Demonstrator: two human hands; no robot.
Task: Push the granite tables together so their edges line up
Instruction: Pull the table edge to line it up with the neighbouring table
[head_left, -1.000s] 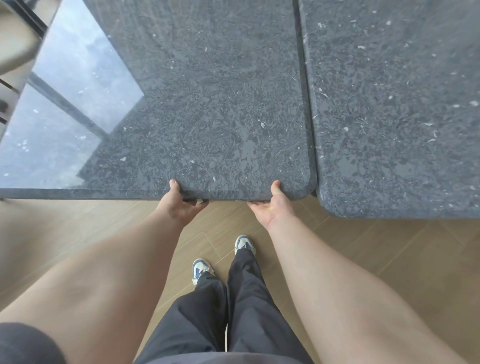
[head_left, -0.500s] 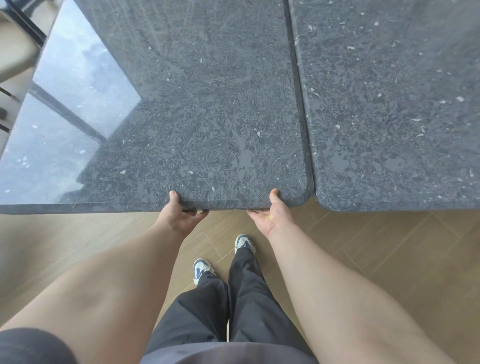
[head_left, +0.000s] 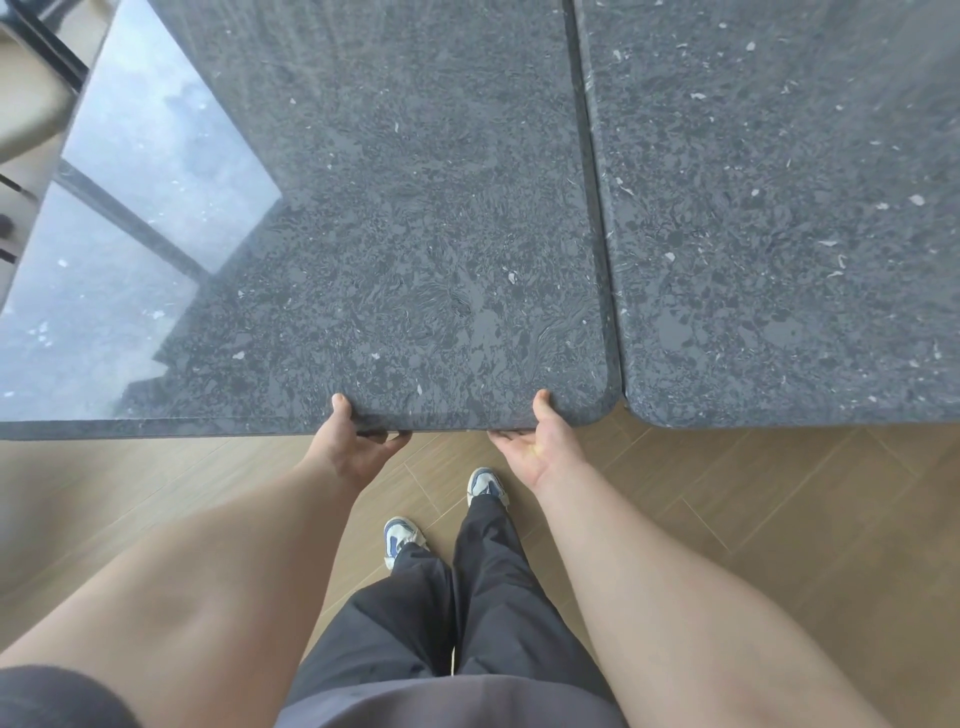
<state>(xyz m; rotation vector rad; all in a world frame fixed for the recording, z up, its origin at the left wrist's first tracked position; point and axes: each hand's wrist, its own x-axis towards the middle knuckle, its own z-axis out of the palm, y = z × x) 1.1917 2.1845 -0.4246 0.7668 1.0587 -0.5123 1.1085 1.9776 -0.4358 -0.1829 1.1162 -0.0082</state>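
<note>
Two hands on near edge of left table (head_left: 405, 223). Left hand (head_left: 353, 447) and right hand (head_left: 535, 441) each grip slab: thumb on top, fingers curled under rim, likely for steering push and fine shifts. Below: wood floor (head_left: 753, 499), sneakers, dark trousers. Right table (head_left: 779, 208) just beside left table, narrow dark seam (head_left: 592, 182) between; near edges look almost level, right one slightly nearer. Far left: window glare on polished top, chair (head_left: 31, 104) near table's far side, possible obstacle.
</note>
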